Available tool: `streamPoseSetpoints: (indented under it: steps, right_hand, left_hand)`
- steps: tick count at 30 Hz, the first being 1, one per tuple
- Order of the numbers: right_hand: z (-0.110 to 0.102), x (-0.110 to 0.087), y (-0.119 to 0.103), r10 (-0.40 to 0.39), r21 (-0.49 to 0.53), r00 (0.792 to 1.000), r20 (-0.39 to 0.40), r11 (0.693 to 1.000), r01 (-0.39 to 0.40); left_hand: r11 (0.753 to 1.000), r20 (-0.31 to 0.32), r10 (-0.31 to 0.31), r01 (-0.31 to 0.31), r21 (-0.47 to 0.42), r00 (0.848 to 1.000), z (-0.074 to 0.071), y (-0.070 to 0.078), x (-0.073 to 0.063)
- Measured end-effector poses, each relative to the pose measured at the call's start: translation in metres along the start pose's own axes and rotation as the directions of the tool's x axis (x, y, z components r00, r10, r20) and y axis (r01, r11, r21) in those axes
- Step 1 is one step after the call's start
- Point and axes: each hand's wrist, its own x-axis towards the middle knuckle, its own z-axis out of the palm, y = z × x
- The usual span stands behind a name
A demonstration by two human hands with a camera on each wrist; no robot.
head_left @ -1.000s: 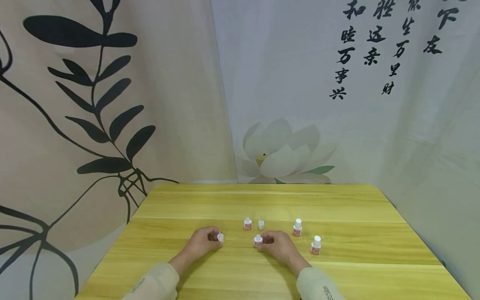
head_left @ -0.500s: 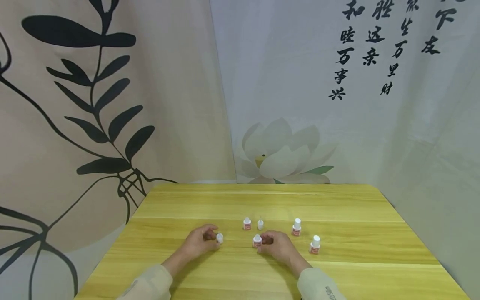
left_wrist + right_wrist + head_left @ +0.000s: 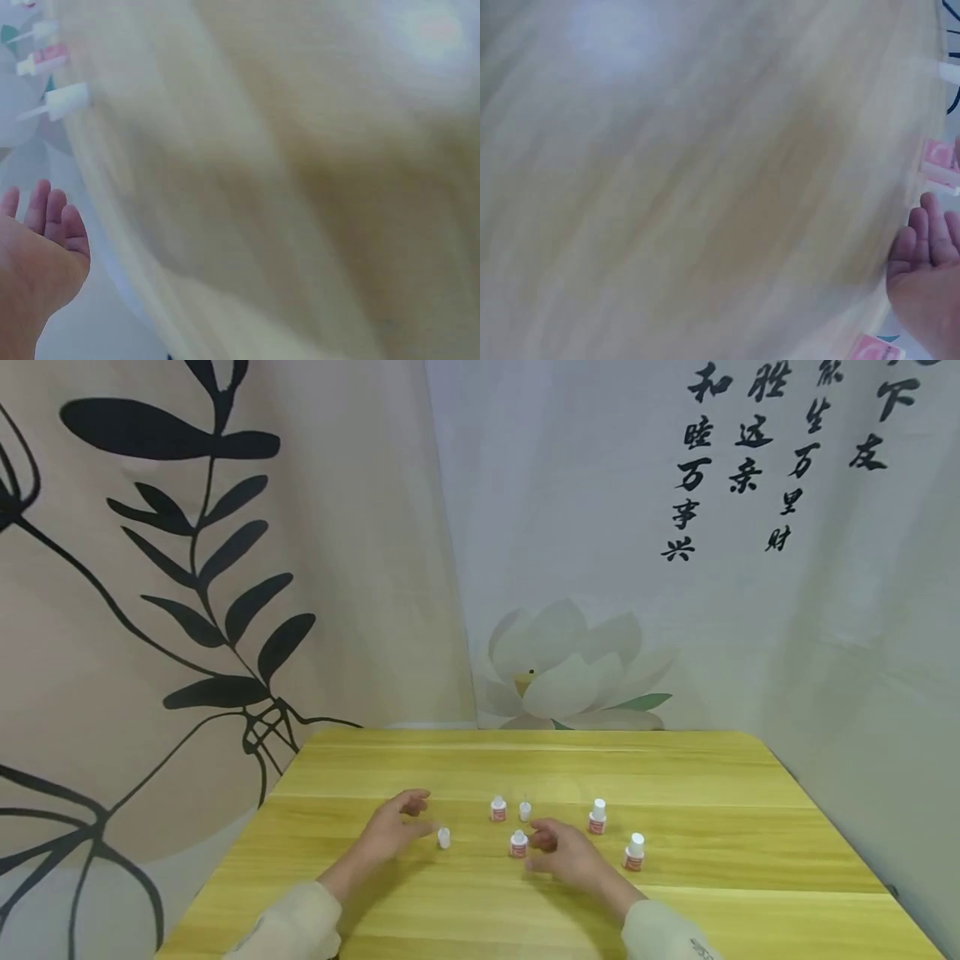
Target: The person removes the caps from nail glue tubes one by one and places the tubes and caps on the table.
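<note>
A white cap (image 3: 444, 837) with a thin applicator stem stands upside down on the table; its stem shows best on that cap (image 3: 69, 101) in the left wrist view. My left hand (image 3: 390, 831) is just left of it, apart, fingers relaxed and holding nothing. Right of the middle, an uncapped small white bottle (image 3: 518, 845) with a red-pink label stands upright. Close to its right side is my right hand (image 3: 572, 856), fingers loosely bent, no longer gripping it. In the right wrist view the labelled bottle (image 3: 939, 157) lies just beyond the fingertips.
Behind stand another uncapped bottle (image 3: 498, 810) and a second upturned cap (image 3: 525, 811). Two capped bottles are at the right, one farther back (image 3: 597, 818) and one nearer (image 3: 633, 853). The wooden table (image 3: 480, 910) ends before a printed curtain (image 3: 375, 568).
My left hand has let go of the cap and drawn back leftward. My right hand has released the uncapped bottle and moved slightly right. Cap and bottle stay standing.
</note>
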Motion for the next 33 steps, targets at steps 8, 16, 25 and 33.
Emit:
streamPoseSetpoints:
  steps: [8,16,25,33]
  right_hand:
    - [-0.018,-0.006,-0.020,-0.053,-0.031,0.997,-0.048,0.998,0.051]
    - [-0.050,-0.010,-0.038,-0.085,-0.072,0.980,-0.179,0.995,0.073]
    - [-0.096,-0.011,-0.035,-0.062,-0.147,0.961,-0.271,0.989,0.022]
    - [-0.121,-0.013,-0.020,-0.007,-0.125,0.954,-0.300,0.992,-0.032]
  left_hand:
    - [0.998,-0.046,0.062,-0.061,0.012,0.997,0.005,0.022,0.013]
    - [0.993,-0.074,0.116,-0.118,-0.019,0.990,0.021,0.050,0.022]
    - [0.985,-0.038,0.165,-0.166,-0.045,0.986,0.044,0.074,0.030]
    - [0.971,0.019,0.218,-0.215,-0.103,0.976,0.075,0.101,0.035]
